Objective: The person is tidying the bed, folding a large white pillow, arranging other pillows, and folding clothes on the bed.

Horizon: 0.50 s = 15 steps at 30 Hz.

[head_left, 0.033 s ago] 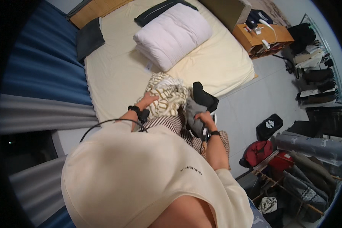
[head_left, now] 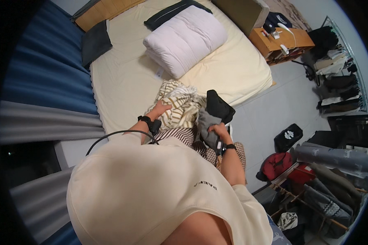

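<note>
My left hand [head_left: 162, 108] grips the left side of a heap of cream cloth with brown stripes [head_left: 177, 112] at the near edge of the bed. In my right hand [head_left: 220, 130] is a crumpled grey cloth [head_left: 209, 120], held close to my body; the fingertips are partly hidden in it. Just beyond the grey cloth lies a black cloth item [head_left: 219, 107], at the bed's near right corner. A dark striped cloth [head_left: 180, 134] lies below the heap, against my body. Both wrists wear black bands.
A thick folded pale pink quilt [head_left: 186, 41] and dark pillows [head_left: 96, 43] lie on the bed [head_left: 129, 61]. At right are a wooden cabinet [head_left: 270, 45], a clothes rack [head_left: 347, 65], a black bag [head_left: 289, 136], a red bag [head_left: 276, 164] and a wooden rack with clothes [head_left: 327, 200].
My right hand has shifted very slightly, and the grey cloth in it is more bunched up. My left hand stays on the striped cloth.
</note>
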{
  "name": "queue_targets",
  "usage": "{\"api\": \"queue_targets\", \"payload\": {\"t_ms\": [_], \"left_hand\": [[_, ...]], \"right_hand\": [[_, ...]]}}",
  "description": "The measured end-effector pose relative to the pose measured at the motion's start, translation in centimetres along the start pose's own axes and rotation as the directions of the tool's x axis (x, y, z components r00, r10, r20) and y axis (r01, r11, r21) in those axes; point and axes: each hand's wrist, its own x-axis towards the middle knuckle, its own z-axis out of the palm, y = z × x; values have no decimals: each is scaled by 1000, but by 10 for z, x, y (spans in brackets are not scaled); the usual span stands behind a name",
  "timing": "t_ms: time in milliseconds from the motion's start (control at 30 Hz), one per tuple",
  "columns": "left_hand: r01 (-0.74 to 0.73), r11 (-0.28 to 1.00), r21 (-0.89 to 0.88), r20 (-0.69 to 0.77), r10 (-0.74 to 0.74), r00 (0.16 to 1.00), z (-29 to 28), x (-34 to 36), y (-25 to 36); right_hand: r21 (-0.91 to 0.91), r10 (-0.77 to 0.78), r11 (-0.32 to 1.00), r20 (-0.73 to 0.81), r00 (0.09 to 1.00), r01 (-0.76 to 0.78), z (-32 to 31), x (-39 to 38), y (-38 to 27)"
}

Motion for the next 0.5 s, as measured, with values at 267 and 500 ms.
{"api": "queue_targets", "payload": {"t_ms": [267, 500], "left_hand": [[-160, 904, -396, -83, 139, 987, -35, -58, 30], [-380, 747, -545, -174, 343, 923, -46, -108, 50]], "right_hand": [[-41, -51, 998, 94, 994, 55, 34, -55, -62], [46, -60, 997, -82, 995, 63, -3, -24, -9]]}}
